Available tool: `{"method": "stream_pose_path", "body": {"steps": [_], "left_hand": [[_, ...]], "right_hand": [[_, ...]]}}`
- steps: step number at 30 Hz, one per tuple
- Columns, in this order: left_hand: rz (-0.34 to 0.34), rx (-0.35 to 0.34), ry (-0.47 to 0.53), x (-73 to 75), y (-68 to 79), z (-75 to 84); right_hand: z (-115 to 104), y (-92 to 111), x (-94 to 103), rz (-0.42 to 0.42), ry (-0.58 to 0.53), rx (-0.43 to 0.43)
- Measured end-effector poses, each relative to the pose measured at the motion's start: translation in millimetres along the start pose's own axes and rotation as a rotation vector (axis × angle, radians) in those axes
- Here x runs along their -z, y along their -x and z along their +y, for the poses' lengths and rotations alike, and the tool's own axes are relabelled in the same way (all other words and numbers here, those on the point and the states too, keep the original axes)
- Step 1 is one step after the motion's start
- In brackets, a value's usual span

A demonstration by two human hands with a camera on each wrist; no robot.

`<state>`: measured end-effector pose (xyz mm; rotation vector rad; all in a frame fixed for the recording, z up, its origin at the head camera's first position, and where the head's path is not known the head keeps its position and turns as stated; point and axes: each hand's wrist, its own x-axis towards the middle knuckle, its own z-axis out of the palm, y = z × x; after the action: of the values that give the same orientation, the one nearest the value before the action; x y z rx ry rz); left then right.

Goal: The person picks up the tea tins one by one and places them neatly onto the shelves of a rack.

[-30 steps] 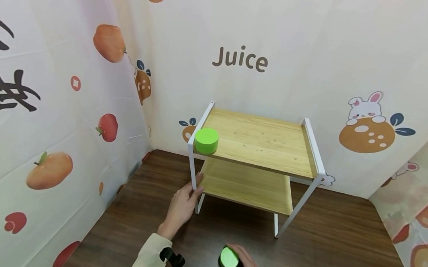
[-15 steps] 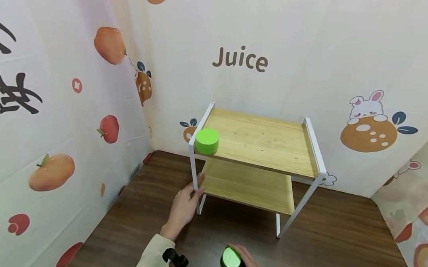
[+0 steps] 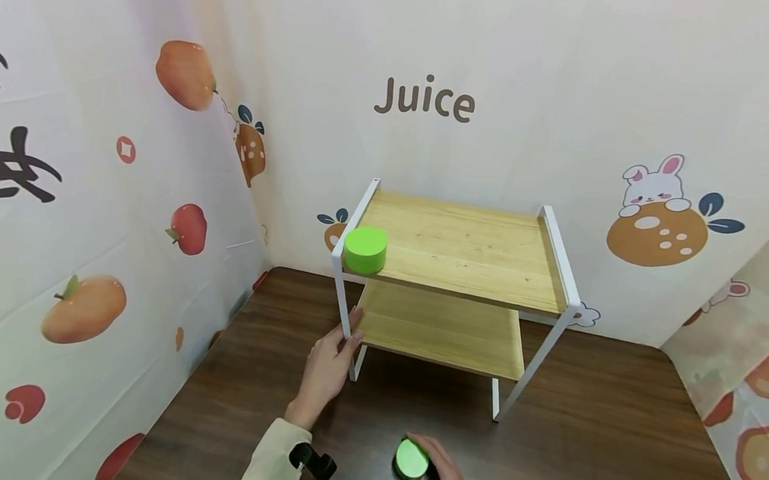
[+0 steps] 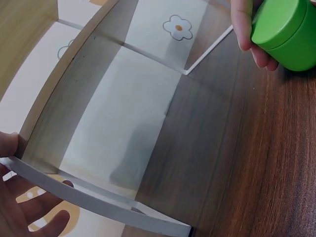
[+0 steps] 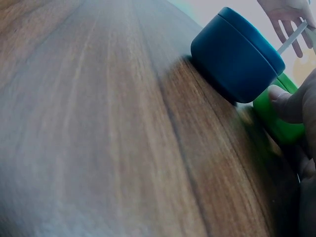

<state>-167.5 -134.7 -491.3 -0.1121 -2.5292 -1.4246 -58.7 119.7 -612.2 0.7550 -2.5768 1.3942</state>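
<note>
In the head view a two-tier shelf rack (image 3: 467,254) with pale wood boards and a white frame stands on the table. My left hand (image 3: 323,372) grips its left front post around the lower board, thumb in front and fingers behind. At the bottom of the view, my right hand (image 3: 442,472) holds a lidded green jar (image 4: 289,32) between thumb and fingers, low over the tabletop. Right beside that jar sits a blue lidded jar (image 5: 234,54), partly cut off in the head view. Another green jar (image 3: 365,250) stands at the upper board's front left corner.
The dark wooden table (image 3: 615,429) extends around the rack and both hands. Printed cloth (image 3: 525,110) with fruit and rabbit pictures hangs behind the rack and along both sides. My left wrist wears a black strap (image 3: 312,462).
The head view shifts slightly, and a little more of the blue lid shows. Both hands keep their holds, and the rack and jars stay where they were.
</note>
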Motion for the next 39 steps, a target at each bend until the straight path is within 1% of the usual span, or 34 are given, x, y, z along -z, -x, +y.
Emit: {"method": "stream_pose_path", "body": {"steps": [2,6,11,15,20,22,26,32,39], "left_hand": [[0.004,0.004,0.002,1.5,0.5,-0.1],[0.010,0.014,0.004,4.0,0.3,-0.8],[0.016,0.023,0.008,5.3,0.6,0.0],[0.019,0.002,-0.006,3.4,0.3,2.0],[0.007,0.000,-0.027,-1.0,1.0,2.0],[0.009,0.000,-0.034,-2.3,1.2,1.5],[0.014,-0.009,-0.026,-2.9,1.9,1.0],[-0.006,-0.008,-0.030,-1.7,1.3,1.6],[-0.008,-0.009,-0.036,1.8,0.1,3.6]], "right_hand": [[0.3,-1.2,-0.1,-0.017,-0.006,0.000],[-2.7,-3.6,1.5,-0.060,-0.013,-0.033],[-3.8,-4.8,2.6,-0.082,-0.016,-0.051],[-2.5,-4.3,5.1,-0.086,-0.008,-0.066],[-2.2,-1.5,12.0,-0.133,-0.043,-0.113],[-2.3,-1.2,14.0,-0.146,-0.051,-0.119],[-2.6,-2.2,14.9,-0.139,-0.044,-0.109],[-6.9,-4.0,13.5,-0.101,-0.019,-0.091],[-18.1,-15.6,18.4,-0.144,-0.039,-0.162]]}}
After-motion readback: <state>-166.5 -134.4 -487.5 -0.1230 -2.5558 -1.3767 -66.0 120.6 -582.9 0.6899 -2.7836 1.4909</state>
